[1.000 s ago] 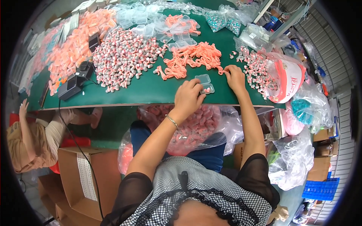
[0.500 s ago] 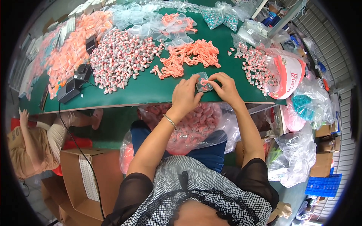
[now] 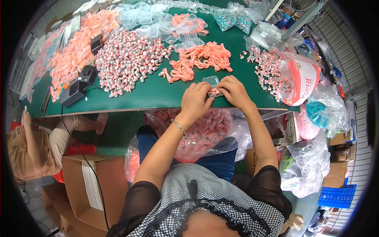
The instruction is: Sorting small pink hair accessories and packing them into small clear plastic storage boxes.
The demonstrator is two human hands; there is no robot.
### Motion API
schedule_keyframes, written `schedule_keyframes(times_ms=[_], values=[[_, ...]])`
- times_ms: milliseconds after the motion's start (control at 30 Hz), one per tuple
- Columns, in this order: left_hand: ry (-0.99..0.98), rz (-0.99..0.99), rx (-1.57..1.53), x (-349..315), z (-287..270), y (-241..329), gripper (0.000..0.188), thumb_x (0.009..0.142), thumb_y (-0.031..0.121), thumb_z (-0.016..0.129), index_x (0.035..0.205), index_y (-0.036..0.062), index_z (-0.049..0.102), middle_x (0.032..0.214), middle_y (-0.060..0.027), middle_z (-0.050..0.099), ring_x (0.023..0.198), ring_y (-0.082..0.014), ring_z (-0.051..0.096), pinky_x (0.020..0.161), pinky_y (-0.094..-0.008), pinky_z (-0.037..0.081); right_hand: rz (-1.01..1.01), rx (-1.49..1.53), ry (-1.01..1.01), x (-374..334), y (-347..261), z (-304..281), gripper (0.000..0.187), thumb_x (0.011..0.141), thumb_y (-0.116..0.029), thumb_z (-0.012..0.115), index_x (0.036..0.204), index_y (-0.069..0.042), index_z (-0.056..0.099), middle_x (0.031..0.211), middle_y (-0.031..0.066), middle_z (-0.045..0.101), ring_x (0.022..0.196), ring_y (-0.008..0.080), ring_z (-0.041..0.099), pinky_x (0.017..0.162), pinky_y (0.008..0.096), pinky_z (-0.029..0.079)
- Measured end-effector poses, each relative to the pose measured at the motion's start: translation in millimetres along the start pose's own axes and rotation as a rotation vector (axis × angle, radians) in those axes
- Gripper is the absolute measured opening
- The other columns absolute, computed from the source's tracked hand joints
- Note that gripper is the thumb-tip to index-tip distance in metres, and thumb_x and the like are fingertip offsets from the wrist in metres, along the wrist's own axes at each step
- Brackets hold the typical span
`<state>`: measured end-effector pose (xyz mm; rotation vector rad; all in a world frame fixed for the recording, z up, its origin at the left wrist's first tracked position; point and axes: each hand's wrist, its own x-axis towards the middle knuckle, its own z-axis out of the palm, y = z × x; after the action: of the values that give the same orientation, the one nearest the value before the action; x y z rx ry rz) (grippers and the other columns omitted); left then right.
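"At the near edge of a green-topped table [image 3: 152,96], what occupies the hands?"

"A small, clear, hinged plastic box [image 3: 211,80], lying on the tabletop with its lid raised on the far side. The left hand [image 3: 195,97] grasps it by the left side, its fingers curled toward the far end and its thumb toward the near end."

"And the right hand [image 3: 235,91]?"

"It comes from the right, fingers bent, their tips touching a coral-coloured cord [image 3: 214,91] within the box. Whether they pinch the cord or merely press it cannot be told, as the fingers cover part of it."

"What surrounds the box?"

"Just beyond it lies a loose heap of coral-coloured cord bundles [image 3: 215,57]. Left of this heap spreads a broad mound of small grey-and-coral plugs [image 3: 130,59]; well to the right, similar pieces lie scattered beside a white-and-red plastic bag [image 3: 303,79]."

"And farther out?"

"Orange plastic boxes [image 3: 73,61] cover the table's left side, near a black rectangular device [image 3: 72,94]. Below the table edge, a transparent bag of coral-coloured pieces [image 3: 205,128] rests between the knees."
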<state>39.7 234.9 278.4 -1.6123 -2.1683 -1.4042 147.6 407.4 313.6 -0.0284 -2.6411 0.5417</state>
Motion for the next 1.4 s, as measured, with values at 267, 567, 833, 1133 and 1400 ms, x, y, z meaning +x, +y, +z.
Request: schedule_keyframes(times_ms=[267,567,833,1133,1400], values=[[0.012,0.016,0.015,-0.7,1.4,0.6,0.034,0.072,0.013,0.075,0.102,0.0061,0.061,0.106,-0.0077,0.061,0.092,-0.0298,0.057,0.08,-0.0404,0.048,0.147,-0.013,0.053,18.5,16.4,4.9,0.023,0.084,-0.01,0.066,0.106,-0.005,0.066,0.097,0.0113,0.063,0.089,0.0295,0.061,0.078,0.0392,0.049],[-0.024,0.038,0.026,-0.6,-1.3,1.5,0.04,0.073,0.013,0.076,0.109,0.0065,0.059,0.114,-0.0099,0.058,0.098,-0.0311,0.057,0.083,-0.0407,0.048,0.224,0.156,0.093,16.5,4.9,11.6,0.02,0.077,-0.003,0.073,0.094,-0.002,0.062,0.082,0.0093,0.061,0.066,0.0218,0.059,0.061,0.032,0.048],[-0.051,-0.124,-0.074,2.4,-3.7,5.5,0.057,0.072,0.011,0.078,0.122,0.0047,0.051,0.108,-0.0139,0.06,0.101,-0.0343,0.059,0.083,-0.042,0.049,0.086,0.145,0.267,-12.7,-12.9,10.3,0.014,0.081,-0.003,0.07,0.093,-0.001,0.063,0.085,0.0111,0.064,0.073,0.0245,0.063,0.065,0.0334,0.05],[-0.016,-0.131,-0.188,-0.3,-8.6,-4.7,0.026,0.081,0.012,0.068,0.104,0.0013,0.063,0.094,-0.0154,0.062,0.089,-0.0347,0.062,0.076,-0.0438,0.05,0.045,0.082,0.375,-30.7,-29.0,21.4,0.013,0.08,-0.004,0.07,0.092,-0.003,0.064,0.089,0.0108,0.066,0.083,0.0288,0.064,0.073,0.0367,0.051],[0.005,-0.208,-0.048,6.0,-5.8,-1.2,0.014,0.082,0.016,0.07,0.087,0.0026,0.072,0.082,-0.0142,0.069,0.074,-0.0311,0.067,0.067,-0.0396,0.052,0.09,0.128,0.4,-34.0,-27.4,27.6,0.016,0.078,-0.003,0.073,0.092,-0.003,0.065,0.09,0.0108,0.066,0.083,0.0279,0.064,0.073,0.0361,0.052]])
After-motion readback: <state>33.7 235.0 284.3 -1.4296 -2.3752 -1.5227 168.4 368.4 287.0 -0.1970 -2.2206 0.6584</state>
